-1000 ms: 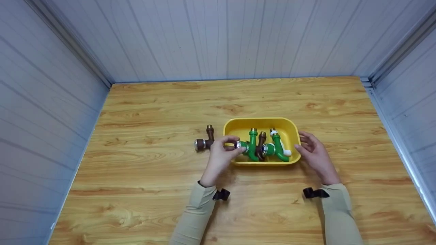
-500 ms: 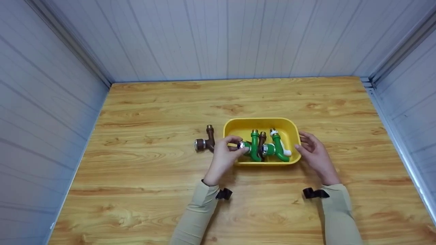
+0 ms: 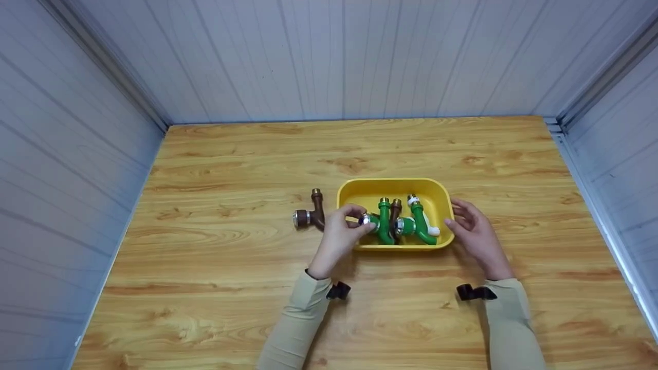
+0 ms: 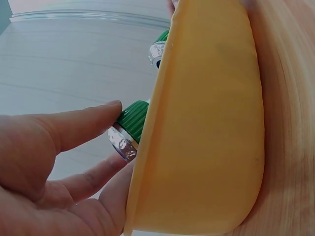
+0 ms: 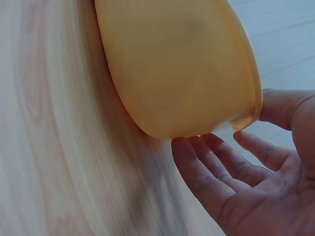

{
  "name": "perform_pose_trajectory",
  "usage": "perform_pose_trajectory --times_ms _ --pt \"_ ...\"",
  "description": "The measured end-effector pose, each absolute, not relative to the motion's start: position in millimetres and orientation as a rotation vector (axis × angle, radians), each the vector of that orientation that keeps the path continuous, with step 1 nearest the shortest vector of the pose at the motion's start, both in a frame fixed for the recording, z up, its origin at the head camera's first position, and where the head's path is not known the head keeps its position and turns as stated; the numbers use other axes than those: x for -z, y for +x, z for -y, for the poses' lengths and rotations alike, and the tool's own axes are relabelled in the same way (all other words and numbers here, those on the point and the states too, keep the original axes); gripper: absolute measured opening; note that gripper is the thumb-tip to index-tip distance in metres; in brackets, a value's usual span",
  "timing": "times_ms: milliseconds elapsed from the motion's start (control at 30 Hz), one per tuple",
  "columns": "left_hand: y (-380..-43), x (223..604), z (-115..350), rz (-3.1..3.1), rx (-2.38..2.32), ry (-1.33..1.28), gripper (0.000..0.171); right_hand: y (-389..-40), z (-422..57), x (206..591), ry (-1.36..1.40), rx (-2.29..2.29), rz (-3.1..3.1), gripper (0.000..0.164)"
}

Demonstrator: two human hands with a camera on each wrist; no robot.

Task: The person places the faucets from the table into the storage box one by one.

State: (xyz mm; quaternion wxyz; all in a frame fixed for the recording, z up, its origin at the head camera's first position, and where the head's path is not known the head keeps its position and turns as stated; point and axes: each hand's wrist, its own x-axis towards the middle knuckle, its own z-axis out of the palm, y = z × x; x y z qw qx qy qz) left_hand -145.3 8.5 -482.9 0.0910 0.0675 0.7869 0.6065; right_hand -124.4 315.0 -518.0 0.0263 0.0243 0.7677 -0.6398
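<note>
My left hand (image 3: 339, 234) reaches over the left rim of a yellow plastic bin (image 3: 390, 247) and pinches the knob of a green tap (image 3: 384, 221). The left wrist view shows thumb and fingers around its silver-capped green knob (image 4: 129, 125). This tap stands among others inside the bin: a brown tap (image 3: 396, 206) partly behind it, a second green tap (image 3: 421, 226), and a white tap (image 3: 433, 230) mostly covered by that one. At the bin's right end, my right hand (image 3: 475, 234) holds the rim, thumb on the edge and fingers against the outer wall (image 5: 182, 73).
Another brown tap (image 3: 317, 208) lies on the wood-grain table (image 3: 231, 216), just left of the bin and partly behind my left hand. Pale panel walls (image 3: 329, 61) enclose the table at the back and both sides.
My left hand has shifted slightly right with the green tap, which now sits closer to the brown one and a little lower. The right hand and bin have stayed put.
</note>
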Motion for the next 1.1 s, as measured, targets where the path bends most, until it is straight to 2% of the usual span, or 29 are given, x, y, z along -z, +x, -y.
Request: perform_pose_trajectory --times_ms 233,500,1100 --pt "-146.1 481.5 -7.6 -2.32 -1.76 0.189 0.029 -122.8 -314.2 516.4 0.083 1.985 -2.357 0.061" --pt "-146.7 480.7 -6.8 -2.308 -1.745 0.188 0.03 -123.5 -313.8 517.7 0.08 1.985 -2.372 0.056" --pt "-147.3 478.5 -3.7 -2.295 -1.718 0.259 0.025 -124.9 -314.5 518.2 0.087 1.978 -2.383 0.057"
